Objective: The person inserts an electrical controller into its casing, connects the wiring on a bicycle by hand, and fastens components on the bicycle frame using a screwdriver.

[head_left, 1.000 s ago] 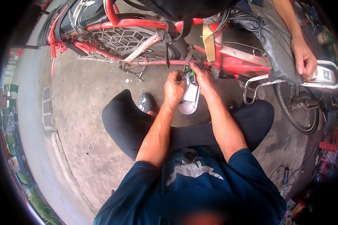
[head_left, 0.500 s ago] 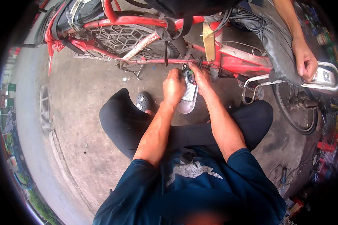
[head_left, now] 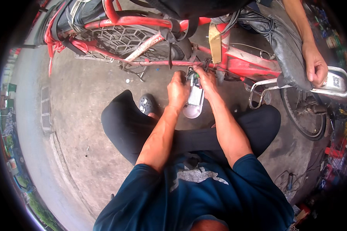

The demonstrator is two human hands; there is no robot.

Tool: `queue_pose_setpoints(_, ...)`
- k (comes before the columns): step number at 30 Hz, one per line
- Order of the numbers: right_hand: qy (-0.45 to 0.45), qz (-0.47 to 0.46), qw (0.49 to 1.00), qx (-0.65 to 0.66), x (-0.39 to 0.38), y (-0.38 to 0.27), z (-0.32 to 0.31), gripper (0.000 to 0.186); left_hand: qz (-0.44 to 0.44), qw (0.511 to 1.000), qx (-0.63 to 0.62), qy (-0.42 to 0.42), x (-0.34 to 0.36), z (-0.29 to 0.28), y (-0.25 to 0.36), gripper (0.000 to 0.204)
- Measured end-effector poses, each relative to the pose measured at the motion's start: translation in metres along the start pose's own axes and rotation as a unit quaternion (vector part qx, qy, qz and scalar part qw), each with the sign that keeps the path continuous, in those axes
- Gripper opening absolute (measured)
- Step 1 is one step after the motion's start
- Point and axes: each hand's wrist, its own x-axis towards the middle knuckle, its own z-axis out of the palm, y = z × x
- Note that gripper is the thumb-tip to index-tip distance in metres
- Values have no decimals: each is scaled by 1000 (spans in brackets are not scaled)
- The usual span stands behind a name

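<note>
Between my hands is an oblong silvery-white case (head_left: 194, 102), its open top showing a ridged insert, with dark and green wires at its upper end, just below the red bicycle frame (head_left: 164, 62). My left hand (head_left: 178, 88) is closed on the case's left side. My right hand (head_left: 207, 84) grips its right side near the wires, thumb up by the frame. Exactly what my fingertips pinch is hidden.
Another person's hand (head_left: 315, 70) rests by a grey wrapped bag (head_left: 286, 65) and metal rack (head_left: 262, 82). Above hang black straps (head_left: 170, 44) and a yellowish block (head_left: 214, 44). A wheel (head_left: 302, 127), my grey clog (head_left: 146, 104), cables and a cylindrical tool (head_left: 290, 181) are around me.
My hands and the case shifted slightly left in the picture over the second, along with the surroundings. The other person's hand moved slightly right and down. My grip looks much the same.
</note>
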Motion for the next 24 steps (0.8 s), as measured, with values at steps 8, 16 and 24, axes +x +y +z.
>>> queue_pose_setpoints(8, -10, -24, 1000, 2, -5, -4, -1, 37, -2, 998, 53, -26, 11, 2, 2, 20)
queue_pose_setpoints(16, 10, -81, 997, -11, 4, 7, 3, 34, -17, 993, 116, -19, 14, 8, 3, 18)
queue_pose_setpoints(24, -11, -20, 1000, 0, -5, -1, 0, 30, -129, 946, -261, -144, 10, -16, -17, 30)
